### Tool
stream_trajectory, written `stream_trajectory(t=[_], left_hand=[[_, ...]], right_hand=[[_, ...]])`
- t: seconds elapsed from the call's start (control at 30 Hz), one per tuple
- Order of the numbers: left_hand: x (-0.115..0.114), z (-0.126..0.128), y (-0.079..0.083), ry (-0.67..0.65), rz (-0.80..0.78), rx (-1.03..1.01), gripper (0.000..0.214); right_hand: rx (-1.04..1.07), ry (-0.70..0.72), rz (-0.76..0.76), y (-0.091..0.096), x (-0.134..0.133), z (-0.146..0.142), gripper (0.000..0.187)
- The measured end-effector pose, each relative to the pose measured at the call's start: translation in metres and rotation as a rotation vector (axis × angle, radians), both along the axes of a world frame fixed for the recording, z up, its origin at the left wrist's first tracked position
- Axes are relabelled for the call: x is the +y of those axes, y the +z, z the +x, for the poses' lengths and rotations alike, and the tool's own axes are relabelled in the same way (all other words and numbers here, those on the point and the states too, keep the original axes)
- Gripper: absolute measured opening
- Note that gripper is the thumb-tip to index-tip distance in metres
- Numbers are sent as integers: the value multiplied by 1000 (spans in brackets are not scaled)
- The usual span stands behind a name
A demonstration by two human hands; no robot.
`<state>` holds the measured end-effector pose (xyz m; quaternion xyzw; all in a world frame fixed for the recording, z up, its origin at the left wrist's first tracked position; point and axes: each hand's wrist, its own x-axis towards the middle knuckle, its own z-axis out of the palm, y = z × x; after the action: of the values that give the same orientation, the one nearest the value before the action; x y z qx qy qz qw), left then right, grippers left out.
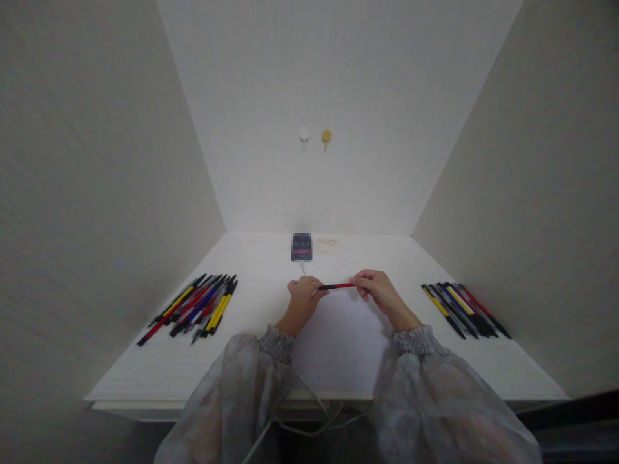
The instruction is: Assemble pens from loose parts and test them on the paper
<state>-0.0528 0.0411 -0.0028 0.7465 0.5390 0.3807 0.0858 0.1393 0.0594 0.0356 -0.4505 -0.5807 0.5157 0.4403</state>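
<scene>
Over the middle of a white table (338,335), both my hands hold one red and black pen (337,286) level between them. My left hand (304,298) is closed on its black left end. My right hand (374,287) pinches its red right end. A pile of several pens (196,306) in red, blue, yellow and black lies on the table to the left. A smaller row of several pens (461,308) lies to the right.
A dark phone (302,247) lies flat at the back of the table with a white cable (309,393) that runs off the front edge. White walls close in the table on three sides. Two small hooks (314,136) sit on the back wall.
</scene>
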Motion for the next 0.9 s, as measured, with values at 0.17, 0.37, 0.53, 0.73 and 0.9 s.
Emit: stream_trajectory(t=[0.17, 0.37, 0.53, 0.73, 0.9], left_hand=[[-2, 1, 0, -52, -29, 42, 15], [-3, 2, -4, -91, -5, 92, 16], [-4, 5, -3, -64, -28, 103, 23], [-6, 7, -1, -96, -92, 84, 38], [-6, 4, 0, -89, -137, 90, 37]], right_hand=[[28, -14, -10, 0, 2, 4, 20], [171, -63, -26, -4, 4, 0, 23], [422, -90, 89, -9, 3, -17, 24], [851, -57, 92, -3, 7, -6, 15], [1020, -24, -30, -2, 14, 18, 35]])
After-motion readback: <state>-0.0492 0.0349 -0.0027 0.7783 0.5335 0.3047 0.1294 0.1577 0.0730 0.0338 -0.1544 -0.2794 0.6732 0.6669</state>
